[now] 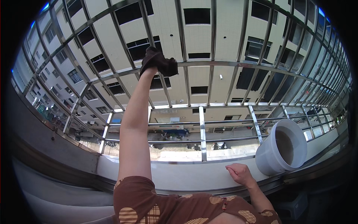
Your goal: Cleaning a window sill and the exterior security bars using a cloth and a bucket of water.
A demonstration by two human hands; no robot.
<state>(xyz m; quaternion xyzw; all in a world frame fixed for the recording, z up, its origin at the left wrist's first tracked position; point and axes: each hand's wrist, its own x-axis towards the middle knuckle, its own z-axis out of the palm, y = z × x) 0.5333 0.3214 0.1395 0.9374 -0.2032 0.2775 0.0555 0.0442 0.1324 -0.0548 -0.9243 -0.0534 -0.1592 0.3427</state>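
Note:
My left arm stretches far up and out to the window grille of shiny metal bars (211,64). A dark brown cloth (165,65) covers most of my left hand (150,71), which presses it round a vertical bar just above a horizontal rail. The cloth hides my fingers. Lower down on the right, my right hand (240,173) is curled into a fist over the white sill (184,175), with nothing visible in it. Beside that fist stands a whitish plastic bucket (265,156), tilted in the view, with murky brownish water (284,147) inside.
A dark window track (223,189) runs between my body and the sill. The grille encloses the ledge; beyond it are a tiled building (195,39) and a street far below. A grey plastic stool (297,205) sits in shadow at lower right.

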